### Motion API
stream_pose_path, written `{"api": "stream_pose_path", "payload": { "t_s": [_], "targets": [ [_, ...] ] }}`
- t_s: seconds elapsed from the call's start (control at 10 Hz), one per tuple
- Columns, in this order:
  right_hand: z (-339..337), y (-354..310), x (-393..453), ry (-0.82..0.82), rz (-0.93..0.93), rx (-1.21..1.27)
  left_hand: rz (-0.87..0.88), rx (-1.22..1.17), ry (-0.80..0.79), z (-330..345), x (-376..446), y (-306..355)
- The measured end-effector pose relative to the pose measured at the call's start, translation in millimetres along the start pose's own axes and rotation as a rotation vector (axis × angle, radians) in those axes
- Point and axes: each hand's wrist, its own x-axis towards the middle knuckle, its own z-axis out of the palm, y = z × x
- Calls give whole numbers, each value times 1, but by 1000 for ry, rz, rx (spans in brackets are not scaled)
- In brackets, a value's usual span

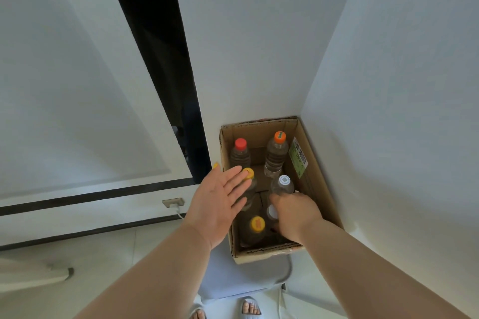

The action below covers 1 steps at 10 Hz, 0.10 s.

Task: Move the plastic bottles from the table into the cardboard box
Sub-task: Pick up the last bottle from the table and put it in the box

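Note:
A cardboard box (315, 181) stands open on a chair seat in the wall corner. Several clear plastic bottles stand upright in it: a red-capped bottle (240, 150) and an orange-capped bottle (277, 153) at the far end, a yellow-capped bottle (248, 173) and a white-capped bottle (283, 184) in the middle, another yellow-capped bottle (256, 225) near me. My right hand (295, 215) reaches down into the box, fingers curled around a white-capped bottle (272, 212) near the right wall. My left hand (220, 199) hovers flat and open at the box's left edge, holding nothing.
White walls close in behind and to the right of the box. A dark doorway gap (166, 59) runs at the left. A wall socket with a plugged cable (173, 202) sits low at the left. My slippered feet (248, 307) show below the pale chair seat (238, 274).

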Motion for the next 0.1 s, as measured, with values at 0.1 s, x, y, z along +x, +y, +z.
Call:
{"api": "stream_pose_path", "payload": {
  "t_s": [0.1],
  "targets": [
    [-10, 5, -5, -7, 11, 182, 26, -29, -9, -4, -2, 6]
  ]
}}
